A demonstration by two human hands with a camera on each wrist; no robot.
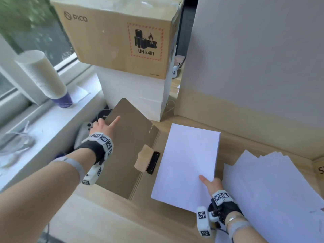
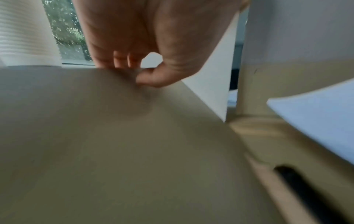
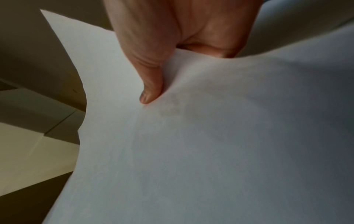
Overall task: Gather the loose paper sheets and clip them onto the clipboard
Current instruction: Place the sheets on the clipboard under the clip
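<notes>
A brown clipboard folder lies open on the desk, its cover [image 1: 126,141] raised to the left and its black clip [image 1: 153,163] at the middle. My left hand [image 1: 105,125] pinches the cover's far edge, thumb on top [image 2: 151,78] and fingers behind. My right hand [image 1: 212,185] grips a squared stack of white sheets [image 1: 187,163] at its near right corner, thumb pressed on the top sheet [image 3: 151,91]. The stack hangs over the folder's base board [image 1: 163,213], right of the clip. More loose sheets [image 1: 271,190] lie fanned out at the right.
A PICO cardboard box [image 1: 122,32] sits on white boxes [image 1: 136,99] just behind the cover. A tilted stack of paper cups [image 1: 43,76] stands on the windowsill at the left. A pale partition [image 1: 254,67] bounds the wooden desk [image 1: 245,142] at the back right.
</notes>
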